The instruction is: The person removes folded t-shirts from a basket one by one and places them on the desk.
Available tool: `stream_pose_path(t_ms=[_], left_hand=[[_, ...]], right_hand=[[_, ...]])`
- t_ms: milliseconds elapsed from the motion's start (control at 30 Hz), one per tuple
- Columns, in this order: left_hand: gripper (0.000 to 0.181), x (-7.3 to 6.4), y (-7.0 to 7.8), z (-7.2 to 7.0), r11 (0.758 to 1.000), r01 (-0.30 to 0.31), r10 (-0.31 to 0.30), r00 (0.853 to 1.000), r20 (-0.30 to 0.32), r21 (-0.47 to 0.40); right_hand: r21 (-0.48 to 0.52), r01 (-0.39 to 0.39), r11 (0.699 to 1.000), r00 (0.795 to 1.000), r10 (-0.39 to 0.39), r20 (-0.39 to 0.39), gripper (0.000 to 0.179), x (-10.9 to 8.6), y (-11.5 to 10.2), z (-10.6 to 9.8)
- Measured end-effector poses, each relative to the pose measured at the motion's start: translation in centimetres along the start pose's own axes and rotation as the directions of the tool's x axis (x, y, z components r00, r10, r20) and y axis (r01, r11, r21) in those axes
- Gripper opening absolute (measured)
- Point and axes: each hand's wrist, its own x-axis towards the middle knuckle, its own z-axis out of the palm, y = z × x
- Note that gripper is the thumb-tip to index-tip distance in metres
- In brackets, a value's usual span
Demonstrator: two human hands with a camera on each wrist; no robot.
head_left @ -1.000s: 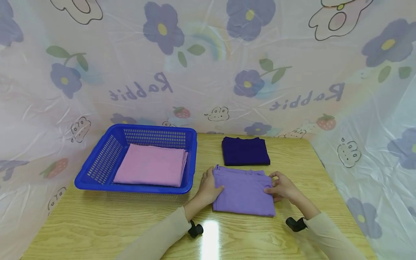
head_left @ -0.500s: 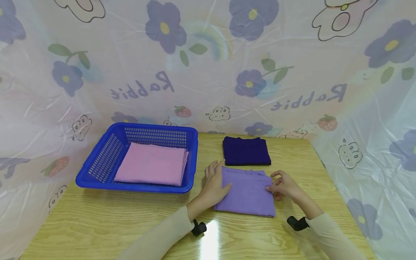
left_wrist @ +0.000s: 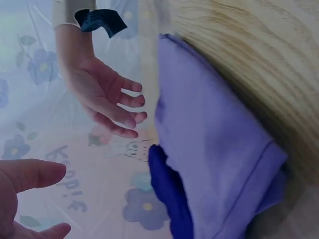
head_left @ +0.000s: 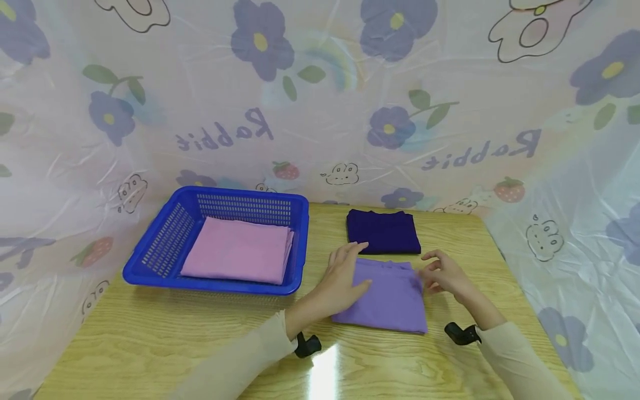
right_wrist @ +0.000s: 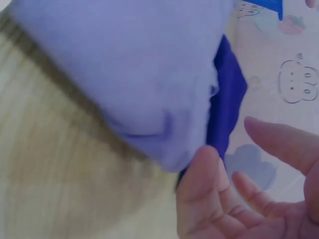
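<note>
A light purple folded cloth (head_left: 387, 300) lies flat on the table in front of the person. My left hand (head_left: 336, 283) is over its left edge in the head view, fingers extended and thumb spread, holding nothing. At the cloth's right edge, my right hand (head_left: 446, 278) has loosely bent fingers with nothing between them. The left wrist view shows that right hand (left_wrist: 102, 97) apart from the cloth (left_wrist: 204, 124). Just behind lies a dark purple folded cloth (head_left: 384, 232). A pink folded cloth (head_left: 240, 250) rests inside the blue basket (head_left: 135, 272) on the left.
The wooden table (head_left: 165, 344) runs up to a curtain (head_left: 320, 111) printed with flowers and rabbits at the back and sides. A black wrist mount (head_left: 307, 345) sticks out below the left wrist, and another mount (head_left: 461, 334) below the right.
My left hand has let go of the light purple cloth's left edge and shifted up and right over it. My right hand has released the right edge and moved slightly off. The cloth stays put.
</note>
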Motion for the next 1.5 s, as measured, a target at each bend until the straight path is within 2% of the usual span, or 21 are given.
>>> stream_pose_path(t_ms=[167,267,533,733,933,1167,1500], left_hand=[[0.072,0.0,1.6,-2.2,0.997,-0.07,0.069,0.997,0.029,0.022],[0.071,0.0,2.2,-3.5,0.996,-0.091,0.09,0.995,0.039,0.019],[0.071,0.1,3.2,-6.4,0.997,-0.076,0.075,0.996,0.05,0.006],[0.07,0.4,3.0,-7.9,0.995,-0.087,0.086,0.996,0.03,0.041],[0.072,0.7,2.6,-9.5,0.992,-0.112,0.113,0.993,-0.026,0.061],[0.072,0.7,1.9,-11.9,0.986,-0.114,0.119,0.992,-0.038,0.125],[0.071,0.4,0.5,-14.8,0.977,-0.101,0.108,0.994,-0.029,0.187]], right_hand=[[0.049,0.027,0.998,0.999,-0.028,0.019,0.056,0.1,-1.6,-0.3],[0.054,0.048,0.997,0.998,-0.05,0.032,0.055,0.3,-2.7,-0.5],[-0.001,0.103,0.995,0.993,-0.102,0.063,0.05,1.2,-5.8,0.0],[-0.026,0.139,0.99,0.987,-0.137,0.081,0.047,1.6,-8.2,0.5],[-0.06,0.166,0.984,0.983,-0.16,0.094,0.047,2.2,-10.2,0.9],[-0.093,0.195,0.976,0.976,-0.183,0.119,0.051,2.7,-13.1,2.1],[-0.031,0.216,0.976,0.966,-0.209,0.154,0.046,3.5,-17.4,4.4]])
